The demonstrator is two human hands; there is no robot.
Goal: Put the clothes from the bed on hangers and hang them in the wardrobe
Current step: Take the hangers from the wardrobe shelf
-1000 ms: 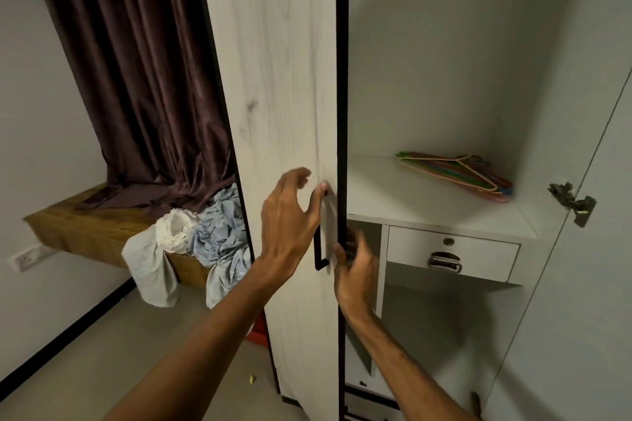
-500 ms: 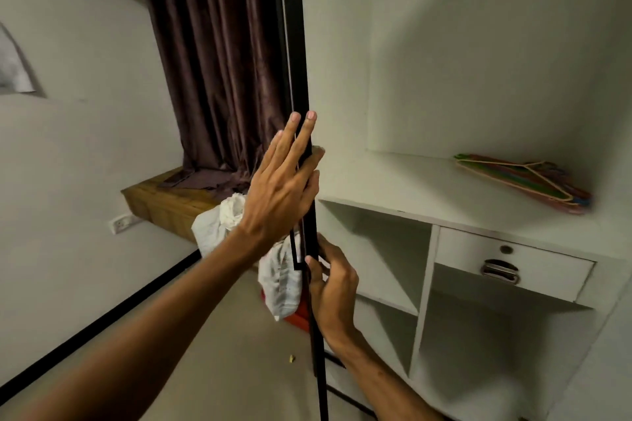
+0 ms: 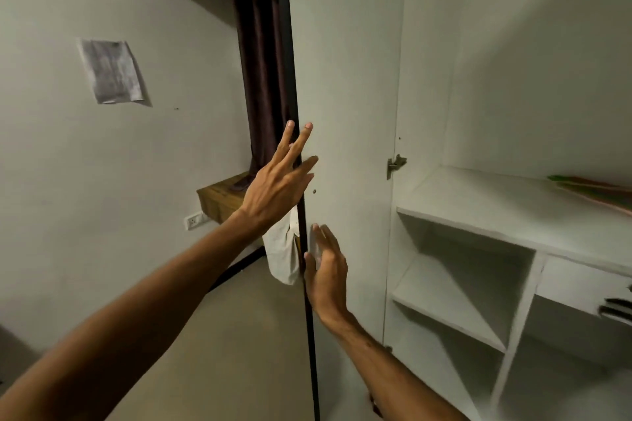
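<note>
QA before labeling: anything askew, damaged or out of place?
The paper sheet on the wall hangs crooked, its edges curling. A pale garment hangs down just behind the wardrobe door edge. The hangers lie flat on the shelf. No damage visible.

Two hands, the left hand (image 3: 277,188) and the right hand (image 3: 326,275); one open wardrobe door (image 3: 345,79) with one hinge (image 3: 395,164); two white shelves, an upper shelf (image 3: 496,202) and a lower shelf (image 3: 444,294); one drawer (image 3: 581,284); one pile of coloured hangers (image 3: 595,190), too blurred to count; one white garment (image 3: 282,249); one curtain (image 3: 261,61); one sheet of paper (image 3: 111,71); one wall socket (image 3: 194,220)
</note>
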